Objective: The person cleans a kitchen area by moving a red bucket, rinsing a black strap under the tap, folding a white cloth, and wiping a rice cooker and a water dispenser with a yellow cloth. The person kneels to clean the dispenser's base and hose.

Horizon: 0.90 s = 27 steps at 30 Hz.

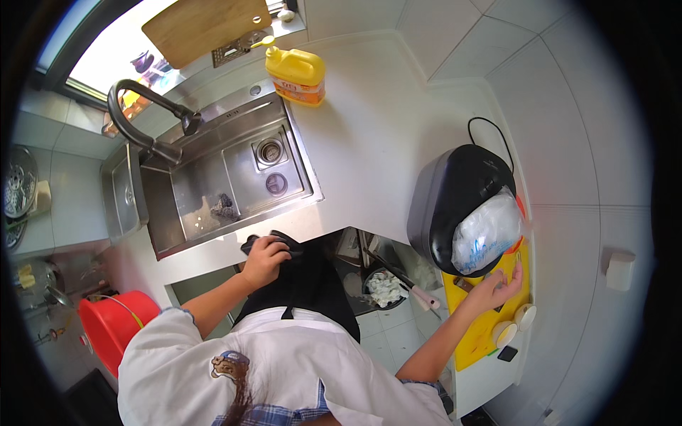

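My left hand (pixel 266 260) is closed around a bunched black cloth (pixel 272 240) at the counter's front edge, just below the steel sink (pixel 205 175). On the right, my right hand (pixel 499 288) is raised over a yellow cutting board (pixel 469 330), fingers apart and slightly curled, with nothing plainly held. It is close to a clear plastic bag (pixel 487 232) with blue print, which lies on a black lidded appliance (pixel 447 197). Near that hand, a small brown object (pixel 463 285) rests on the board. A dark scouring pad (pixel 225 206) sits in the sink.
A black faucet (pixel 141 114) arches over the sink. Behind it stand a yellow pump bottle (pixel 298 74) and a wooden board (pixel 205 29). Two white cups (pixel 503 334) and a small black item (pixel 507 353) are at right. A red bucket (pixel 114 325) and a waste bin (pixel 384 290) are below.
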Motion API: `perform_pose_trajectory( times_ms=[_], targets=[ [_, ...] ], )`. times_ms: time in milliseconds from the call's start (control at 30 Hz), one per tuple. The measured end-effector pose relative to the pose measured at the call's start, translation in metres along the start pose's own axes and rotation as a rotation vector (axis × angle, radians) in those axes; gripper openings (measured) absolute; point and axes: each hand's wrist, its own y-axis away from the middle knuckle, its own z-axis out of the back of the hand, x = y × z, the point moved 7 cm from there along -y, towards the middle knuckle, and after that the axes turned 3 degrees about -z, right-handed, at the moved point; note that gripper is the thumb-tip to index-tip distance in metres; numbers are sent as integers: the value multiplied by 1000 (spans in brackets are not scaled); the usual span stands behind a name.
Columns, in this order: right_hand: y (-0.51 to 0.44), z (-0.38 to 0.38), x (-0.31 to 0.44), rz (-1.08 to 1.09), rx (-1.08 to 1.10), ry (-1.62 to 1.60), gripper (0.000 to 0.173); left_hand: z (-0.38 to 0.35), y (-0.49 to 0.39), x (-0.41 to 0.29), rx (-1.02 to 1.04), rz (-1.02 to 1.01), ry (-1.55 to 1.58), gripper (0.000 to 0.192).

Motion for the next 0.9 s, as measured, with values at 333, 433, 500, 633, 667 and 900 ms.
perform_pose_trajectory(
  times_ms=[333,433,500,633,667,900],
  targets=[
    [34,18,4,16,-168,-26,36,73,-112,-30,-369,64,200,56],
    [42,16,30,67,-182,-23,36,76,-134,-38,-368,58,300,59],
    [49,12,52,153,-158,2,34,71,-138,-36,-355,127,381,58],
    [70,0,90,220,-91,-124,30,40,-119,-2,-304,629,923,52],
    [76,-1,99,213,-68,-141,28,32,-111,7,-286,764,1027,51],
    [135,-23,159,260,238,-228,26,27,-98,30,-274,1007,1280,47]
  ],
)
